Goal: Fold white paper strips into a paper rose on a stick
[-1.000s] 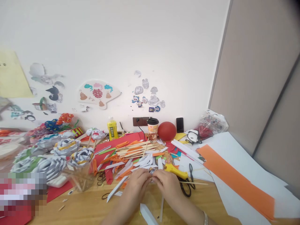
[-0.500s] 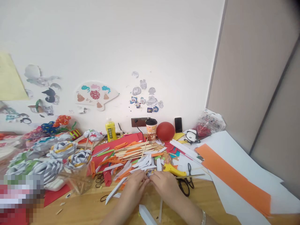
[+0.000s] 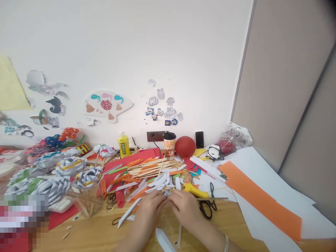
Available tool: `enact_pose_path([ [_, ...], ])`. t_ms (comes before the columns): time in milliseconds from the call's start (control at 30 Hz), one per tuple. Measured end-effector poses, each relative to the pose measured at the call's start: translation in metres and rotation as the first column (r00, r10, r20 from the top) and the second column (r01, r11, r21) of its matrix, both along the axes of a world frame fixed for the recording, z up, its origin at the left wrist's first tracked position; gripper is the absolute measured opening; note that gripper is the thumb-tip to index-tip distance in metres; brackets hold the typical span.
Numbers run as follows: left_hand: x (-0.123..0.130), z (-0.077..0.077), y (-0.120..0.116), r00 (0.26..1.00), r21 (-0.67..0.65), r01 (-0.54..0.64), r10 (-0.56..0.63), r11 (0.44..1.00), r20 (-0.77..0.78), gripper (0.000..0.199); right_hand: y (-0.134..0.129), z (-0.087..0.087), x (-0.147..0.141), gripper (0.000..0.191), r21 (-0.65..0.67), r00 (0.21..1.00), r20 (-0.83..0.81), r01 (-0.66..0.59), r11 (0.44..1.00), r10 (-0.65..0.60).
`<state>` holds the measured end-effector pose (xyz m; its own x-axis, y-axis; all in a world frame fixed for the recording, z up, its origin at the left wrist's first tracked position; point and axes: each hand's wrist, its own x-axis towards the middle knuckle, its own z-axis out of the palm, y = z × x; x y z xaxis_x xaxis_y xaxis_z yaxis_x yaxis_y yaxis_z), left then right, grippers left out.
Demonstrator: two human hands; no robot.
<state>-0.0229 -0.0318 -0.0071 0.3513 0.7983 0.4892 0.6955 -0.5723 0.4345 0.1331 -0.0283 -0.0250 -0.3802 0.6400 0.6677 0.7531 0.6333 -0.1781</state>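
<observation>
My left hand [image 3: 150, 209] and my right hand [image 3: 186, 207] meet over the near middle of the table, fingertips pinched together. Between them is a small folded paper piece [image 3: 167, 191], white with yellow and dark bits, mostly hidden by the fingers. Just beyond my fingers lies a heap of white folded paper strips [image 3: 161, 181]. A yellow-handled tool [image 3: 195, 191] and black-handled scissors [image 3: 207, 210] rest right of my right hand. One white strip [image 3: 129, 212] lies left of my left hand, and another [image 3: 164, 240] lies below my hands.
Wooden sticks [image 3: 149, 168] lie behind the strips. A lidded cup [image 3: 169, 145], a yellow bottle [image 3: 124, 145] and a red balloon [image 3: 185, 147] stand near the wall. Folded paper flowers [image 3: 69, 167] crowd the left; orange paper [image 3: 262, 201] covers white sheets at right.
Both hands stay pinched in nearly the same spot. Slightly more of the folded paper piece shows above the fingertips. The other things keep their places.
</observation>
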Motion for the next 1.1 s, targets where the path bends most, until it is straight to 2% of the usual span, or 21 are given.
enact_pose_path([
  [100,0.000,0.000,0.000,0.999,-0.003,-0.011,0.011,1.000,-0.049,0.025,0.000,0.000,-0.001,0.015,-0.049,0.999,-0.040,-0.019,0.999,0.017],
  [233,0.001,0.001,-0.001,0.994,-0.011,-0.035,0.034,0.999,-0.104,0.022,0.001,-0.003,-0.001,0.016,-0.050,1.000,-0.029,-0.004,0.999,0.002],
  [467,0.003,0.002,-0.004,0.991,0.025,-0.071,0.073,0.997,-0.114,0.026,0.002,-0.002,0.001,0.015,-0.149,0.993,-0.111,-0.059,0.987,0.043],
  [667,0.001,0.001,-0.002,0.995,0.054,0.012,-0.007,0.998,-0.102,0.022,0.000,0.005,0.000,0.013,-0.225,0.977,-0.213,-0.074,0.972,0.025],
  [833,0.000,-0.003,-0.001,0.993,0.086,0.023,-0.013,0.996,-0.117,0.022,-0.001,0.008,0.000,0.009,-0.265,0.975,-0.220,-0.055,0.963,-0.005],
  [1100,-0.001,0.000,0.006,0.999,-0.089,0.018,-0.022,0.996,-0.041,0.013,0.000,0.008,0.003,0.013,-0.314,0.981,-0.193,-0.058,0.948,-0.004],
])
